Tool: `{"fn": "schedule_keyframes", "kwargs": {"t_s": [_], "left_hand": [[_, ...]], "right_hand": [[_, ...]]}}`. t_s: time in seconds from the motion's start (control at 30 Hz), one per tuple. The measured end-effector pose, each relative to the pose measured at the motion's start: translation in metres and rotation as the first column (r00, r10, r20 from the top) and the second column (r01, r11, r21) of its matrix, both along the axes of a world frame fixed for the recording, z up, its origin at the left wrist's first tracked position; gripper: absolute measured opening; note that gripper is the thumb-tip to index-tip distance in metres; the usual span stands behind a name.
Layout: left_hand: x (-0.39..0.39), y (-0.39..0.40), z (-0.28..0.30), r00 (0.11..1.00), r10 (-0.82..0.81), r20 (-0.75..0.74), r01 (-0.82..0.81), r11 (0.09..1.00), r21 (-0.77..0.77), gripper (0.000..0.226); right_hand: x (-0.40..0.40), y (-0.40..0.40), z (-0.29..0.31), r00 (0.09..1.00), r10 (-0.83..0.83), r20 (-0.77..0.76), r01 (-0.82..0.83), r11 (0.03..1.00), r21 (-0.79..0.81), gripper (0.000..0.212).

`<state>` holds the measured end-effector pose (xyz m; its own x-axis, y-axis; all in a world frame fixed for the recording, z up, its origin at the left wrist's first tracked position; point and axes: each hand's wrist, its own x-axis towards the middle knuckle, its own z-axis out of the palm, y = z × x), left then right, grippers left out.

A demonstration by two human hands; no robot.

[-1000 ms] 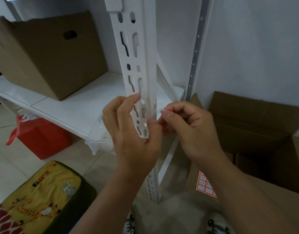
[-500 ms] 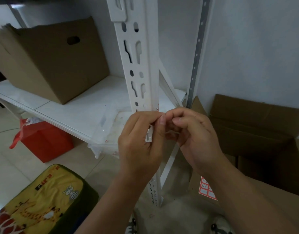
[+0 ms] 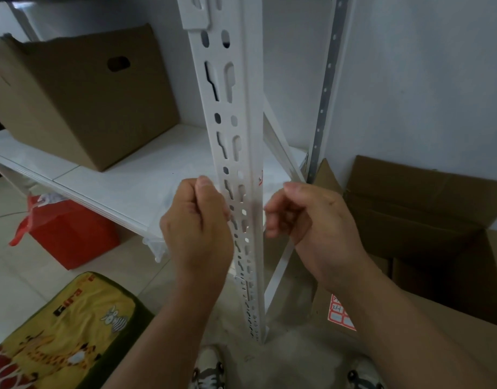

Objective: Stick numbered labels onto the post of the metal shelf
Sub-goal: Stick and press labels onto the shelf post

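Flanking the post: the left hand (image 3: 198, 231) and the right hand (image 3: 306, 220) are held at the same height, one on each side of the white post (image 3: 243, 153), apart from each other.
Left hand: the fingers are curled into a loose fist with the thumb laid on top; whether anything is pinched inside cannot be told.
Right hand: the fingers are bent inward toward the post edge, blurred; something small and pale may be seen at the fingertips, but a held label cannot be confirmed.
Post: it is stood upright, punched with slots and round holes down its left face; a small label with red marks (image 3: 260, 179) is seen stuck on its right edge, just above the hands.
Label sheet: a red-bordered sheet of labels (image 3: 339, 314) is laid on the flap of the open cardboard box (image 3: 426, 214) at the near right, partly hidden by the right forearm.
Shelf: a white shelf board (image 3: 123, 178) is fixed left of the post, and a closed cardboard box (image 3: 81, 99) is set on it at the far left.
Floor: a red bag (image 3: 65, 231) is placed under the shelf, and a yellow cushion (image 3: 62, 332) is seen at the near left.
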<state>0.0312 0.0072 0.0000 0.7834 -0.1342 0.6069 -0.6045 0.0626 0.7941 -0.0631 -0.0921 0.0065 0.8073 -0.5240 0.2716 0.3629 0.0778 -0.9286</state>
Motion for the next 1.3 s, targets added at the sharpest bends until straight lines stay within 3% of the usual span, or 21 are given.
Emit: {"fn": "schedule_keyframes", "kwargs": {"t_s": [0.07, 0.17, 0.27, 0.37, 0.43, 0.53, 0.6, 0.63, 0.7, 0.77, 0.83, 0.93, 1.13, 1.3], "left_hand": [[0.017, 0.003, -0.001, 0.997, 0.051, -0.064, -0.049, 0.998, 0.036, 0.049], [0.047, 0.004, -0.008, 0.976, 0.132, -0.171, -0.111, 0.986, 0.127, 0.051], [0.074, -0.002, -0.022, 0.948, 0.238, -0.209, -0.156, 0.925, 0.346, 0.041], [0.094, -0.009, -0.041, 0.924, 0.285, -0.256, -0.106, 0.832, 0.545, 0.013], [0.099, -0.013, -0.052, 0.927, 0.266, -0.265, -0.049, 0.787, 0.615, 0.039], [0.098, -0.019, -0.056, 0.919, 0.34, -0.197, -0.097, 0.682, 0.724, 0.034], [0.099, -0.023, -0.055, 0.918, 0.344, -0.199, -0.093, 0.673, 0.734, 0.045], [0.101, -0.025, -0.057, 0.92, 0.325, -0.219, -0.078, 0.699, 0.711, 0.044], [0.096, -0.027, -0.054, 0.918, 0.238, -0.316, 0.003, 0.794, 0.608, 0.015], [0.091, -0.028, -0.05, 0.908, 0.163, -0.386, 0.08, 0.837, 0.541, 0.034], [0.089, -0.028, -0.048, 0.917, 0.154, -0.367, 0.069, 0.847, 0.527, 0.018], [0.076, -0.027, -0.034, 0.877, 0.146, -0.457, 0.093, 0.883, 0.461, 0.053], [0.044, -0.035, -0.009, 0.807, -0.099, -0.583, 0.217, 0.966, 0.137, 0.049], [0.026, -0.035, 0.002, 0.707, -0.229, -0.669, 0.227, 0.97, -0.092, 0.065]], "right_hand": [[0.003, -0.001, -0.001, 0.978, -0.189, -0.088, 0.184, 0.981, -0.057, 0.039], [0.011, -0.003, -0.002, 0.934, -0.323, -0.15, 0.313, 0.946, -0.09, 0.026], [0.021, -0.001, -0.003, 0.94, -0.295, -0.173, 0.278, 0.954, -0.115, 0.021], [0.027, 0.004, -0.007, 0.938, -0.312, -0.153, 0.274, 0.935, -0.223, 0.023], [0.028, 0.007, -0.008, 0.932, -0.341, -0.126, 0.294, 0.911, -0.289, 0.024], [0.028, 0.007, -0.007, 0.938, -0.325, -0.117, 0.29, 0.925, -0.246, 0.024], [0.028, 0.007, -0.005, 0.952, -0.276, -0.134, 0.26, 0.957, -0.125, 0.028], [0.029, 0.007, -0.004, 0.957, -0.25, -0.148, 0.242, 0.968, -0.07, 0.029], [0.03, 0.006, -0.002, 0.964, -0.196, -0.177, 0.2, 0.98, 0.003, 0.03], [0.032, 0.005, 0.0, 0.973, -0.14, -0.186, 0.154, 0.986, 0.065, 0.033], [0.034, 0.004, 0.001, 0.975, -0.105, -0.194, 0.129, 0.985, 0.115, 0.034], [0.037, 0.007, 0.004, 0.972, -0.133, -0.192, 0.16, 0.978, 0.133, 0.035], [0.037, 0.01, 0.005, 0.96, -0.228, -0.161, 0.239, 0.969, 0.055, 0.029], [0.034, 0.011, 0.006, 0.959, -0.275, -0.075, 0.275, 0.961, -0.01, 0.026]]}}
